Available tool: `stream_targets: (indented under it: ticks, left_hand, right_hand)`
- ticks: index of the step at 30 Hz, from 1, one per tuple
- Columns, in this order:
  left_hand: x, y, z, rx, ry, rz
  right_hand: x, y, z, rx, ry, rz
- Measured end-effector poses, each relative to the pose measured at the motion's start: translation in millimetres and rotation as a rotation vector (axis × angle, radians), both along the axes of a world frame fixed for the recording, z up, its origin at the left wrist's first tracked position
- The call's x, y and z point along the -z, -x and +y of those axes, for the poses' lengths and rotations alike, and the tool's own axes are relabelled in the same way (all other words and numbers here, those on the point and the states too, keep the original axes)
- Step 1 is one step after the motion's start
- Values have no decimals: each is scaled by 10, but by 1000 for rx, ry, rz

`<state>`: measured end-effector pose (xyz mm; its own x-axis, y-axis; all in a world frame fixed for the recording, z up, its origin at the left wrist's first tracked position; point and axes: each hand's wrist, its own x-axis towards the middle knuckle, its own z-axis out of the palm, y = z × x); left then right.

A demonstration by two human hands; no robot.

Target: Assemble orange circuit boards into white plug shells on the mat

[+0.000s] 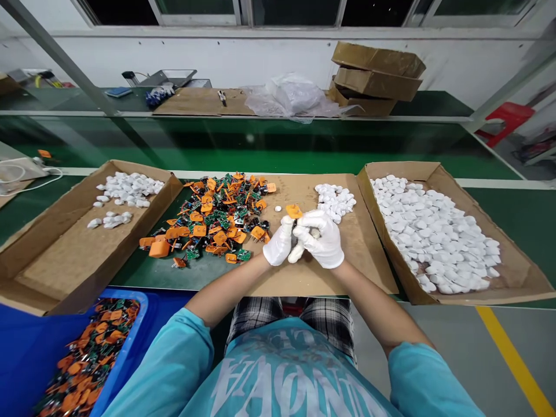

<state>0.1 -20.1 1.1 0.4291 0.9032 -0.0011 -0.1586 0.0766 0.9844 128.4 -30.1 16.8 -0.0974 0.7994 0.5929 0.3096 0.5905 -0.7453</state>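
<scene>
Both my hands wear white gloves and meet over the cardboard sheet (369,255). My left hand (280,240) is closed on an orange plastic part (294,211), which sticks up above the fingertips. Against it, my right hand (320,237) is closed with its fingers curled; a whitish piece seems to be in them, mostly hidden. A small white piece (278,208) lies on the sheet just beyond my left hand. Left of it spreads a heap of orange parts with green circuit boards (217,214). Behind my right hand is a small pile of white plastic pieces (334,200).
A cardboard tray full of white pieces (438,231) stands at the right. Another tray (65,255) at the left holds fewer. Below it is a blue bin (145,307) of orange parts. Stacked boxes (377,72) and clear plastic wrap (295,95) sit on the back shelf.
</scene>
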Motion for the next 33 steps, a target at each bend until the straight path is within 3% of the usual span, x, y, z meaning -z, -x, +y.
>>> stream_targets:
  ticks: [3, 10, 20, 25, 30, 33]
  left_hand:
    - [-21, 12, 2, 49, -158, -11]
    - [-153, -65, 45, -67, -32, -340]
    - [-105, -5, 36, -229, -18, -190]
    - [-103, 16, 84, -115, -154, -116]
    - [-132, 56, 72, 75, -179, 19]
    - [12, -23, 169, 118, -229, 131]
  right_hand:
    - [-6, -57, -1, 17, -116, -61]
    - [-1, -113, 38, 188, -286, -107]
    - [24, -57, 32, 164, -274, -179]
    - [33, -92, 37, 261, -317, -259]
    - [-47, -96, -34, 242, -320, -341]
    - [-24, -107, 42, 139, -364, -393]
